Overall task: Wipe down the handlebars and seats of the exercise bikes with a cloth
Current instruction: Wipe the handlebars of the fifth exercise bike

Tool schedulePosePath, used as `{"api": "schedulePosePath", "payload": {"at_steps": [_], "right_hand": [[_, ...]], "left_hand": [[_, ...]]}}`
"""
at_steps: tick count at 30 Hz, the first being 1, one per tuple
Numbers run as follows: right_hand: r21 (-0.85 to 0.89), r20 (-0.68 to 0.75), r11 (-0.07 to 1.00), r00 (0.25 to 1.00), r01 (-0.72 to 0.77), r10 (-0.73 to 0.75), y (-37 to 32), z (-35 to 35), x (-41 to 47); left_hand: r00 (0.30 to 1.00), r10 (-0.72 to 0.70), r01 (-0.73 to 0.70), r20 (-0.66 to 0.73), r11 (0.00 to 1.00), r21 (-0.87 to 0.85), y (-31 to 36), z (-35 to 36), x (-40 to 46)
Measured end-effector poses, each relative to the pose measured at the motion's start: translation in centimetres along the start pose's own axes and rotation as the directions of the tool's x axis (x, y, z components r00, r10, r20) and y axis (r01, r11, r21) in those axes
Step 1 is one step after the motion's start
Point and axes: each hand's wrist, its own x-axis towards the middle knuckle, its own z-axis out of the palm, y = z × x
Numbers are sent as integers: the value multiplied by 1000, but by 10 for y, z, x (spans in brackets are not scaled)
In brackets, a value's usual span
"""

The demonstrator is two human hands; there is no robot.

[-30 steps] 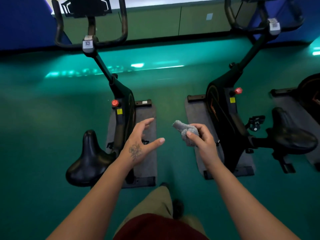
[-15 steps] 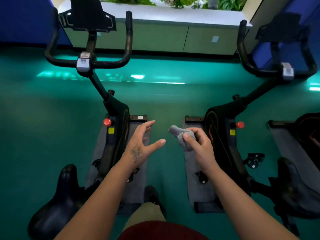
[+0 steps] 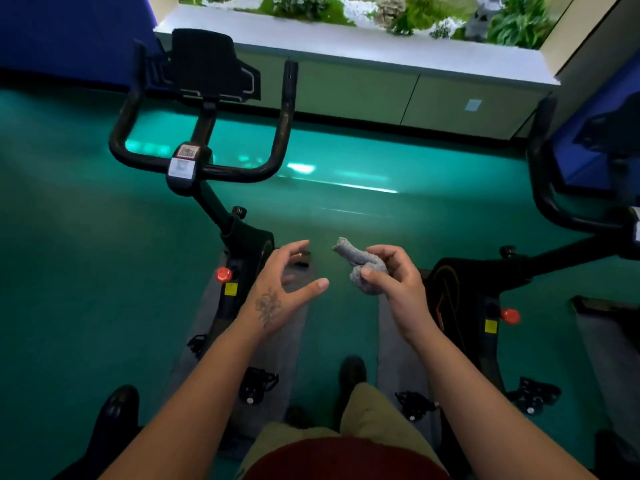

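Right hand (image 3: 398,289) pinches a bunched grey cloth (image 3: 363,273), ready for wiping. Left hand (image 3: 280,292), fingers spread, holds nothing. Nearest handlebars (image 3: 207,168), apparently unwiped, stand ahead-left.

Indoor gym or spin studio: black exercise bikes (image 3: 221,188) side by side, each on a grey mat (image 3: 287,344), on a shiny teal floor (image 3: 86,271), blue wall panels (image 3: 69,32), and a window ledge (image 3: 346,46) backed by garden plants (image 3: 512,19).
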Motion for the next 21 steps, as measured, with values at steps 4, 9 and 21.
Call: {"api": "schedulePosePath", "payload": {"at_steps": [4,9,21], "right_hand": [[15,68,1000,998,0,-2,-3,-3,57],[6,179,1000,984,-28,26,-2,-11,134],[77,303,984,945,-158,127,2,-8,247]], "left_hand": [[997,-4,4,-81,1000,1,4,0,39],[975,-42,40,-218,999,-12,10,9,91],[919,-102,89,-381,995,-52,28,20,150]]}}
